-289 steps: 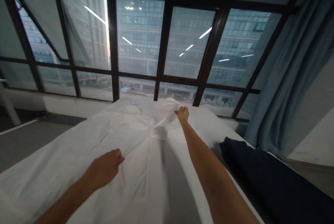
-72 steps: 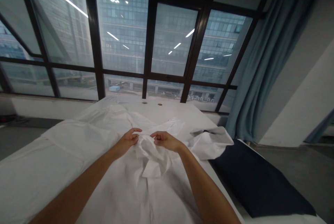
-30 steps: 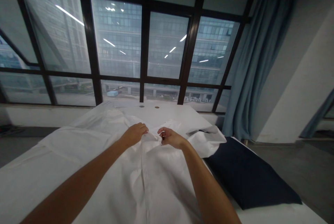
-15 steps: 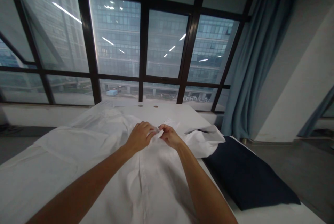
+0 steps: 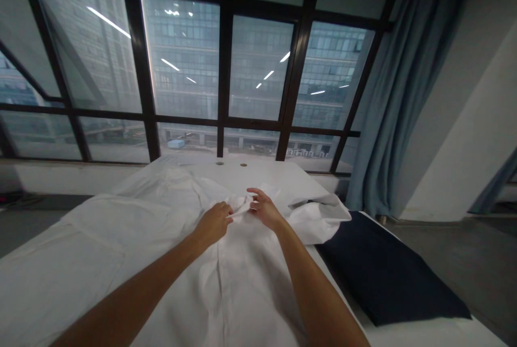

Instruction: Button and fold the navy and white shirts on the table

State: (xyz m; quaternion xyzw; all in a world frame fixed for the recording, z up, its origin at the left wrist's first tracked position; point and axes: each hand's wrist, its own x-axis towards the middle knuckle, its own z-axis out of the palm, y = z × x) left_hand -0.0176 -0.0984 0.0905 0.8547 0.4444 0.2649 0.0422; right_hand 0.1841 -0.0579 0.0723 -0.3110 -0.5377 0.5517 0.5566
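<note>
A large white shirt (image 5: 250,277) lies spread before me, with a stitched front strip running down its middle. Near the top of that strip, my left hand (image 5: 215,223) is closed on a fold of the cloth. Just to the right, my right hand (image 5: 264,209) pinches the same raised fold, its index finger lifted and stretched away. A short band of white cloth stands up between the two hands. The fingertips are partly hidden by the fabric, so any button there cannot be made out.
More white cloth (image 5: 92,228) covers the left side of the white table (image 5: 269,170). On the right, a dark navy cloth (image 5: 391,271) lies flat, touched by a white sleeve-like fold (image 5: 319,220). Behind are framed windows (image 5: 258,67) and a blue curtain (image 5: 388,120).
My hands have moved slightly apart, the left one down and to the left. The fold between them is now stretched longer, and my right index finger has lifted.
</note>
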